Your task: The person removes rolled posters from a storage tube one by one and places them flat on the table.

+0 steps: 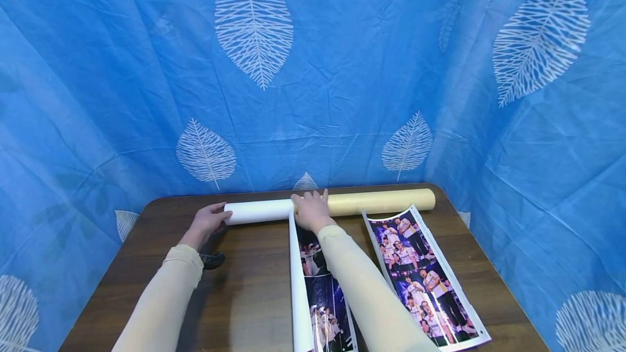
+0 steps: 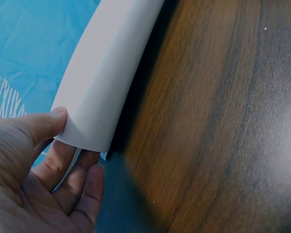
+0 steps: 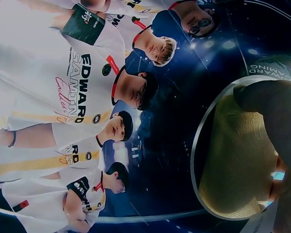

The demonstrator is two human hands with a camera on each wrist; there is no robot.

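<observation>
A white paper roll [image 1: 259, 211] lies along the far edge of the table, its right end meeting a pale yellow tube [image 1: 381, 202]. My left hand [image 1: 209, 222] pinches the roll's open left end, with the thumb outside and fingers tucked inside the rim in the left wrist view. My right hand [image 1: 313, 212] grips the yellow tube close to where the two meet. Its thumb [image 3: 257, 97] crosses the white oval rim [image 3: 196, 145], and the tube's wrinkled gold surface shows within. Below, a glossy group-photo poster [image 1: 325, 308] is partly covered by my right forearm.
Another glossy poster [image 1: 425, 281] lies on the right of the table, its left edge curling up. A small black object [image 1: 212, 261] shows beside my left wrist. A blue leaf-patterned cloth [image 1: 332, 69] hangs right behind the wooden table [image 1: 254, 287].
</observation>
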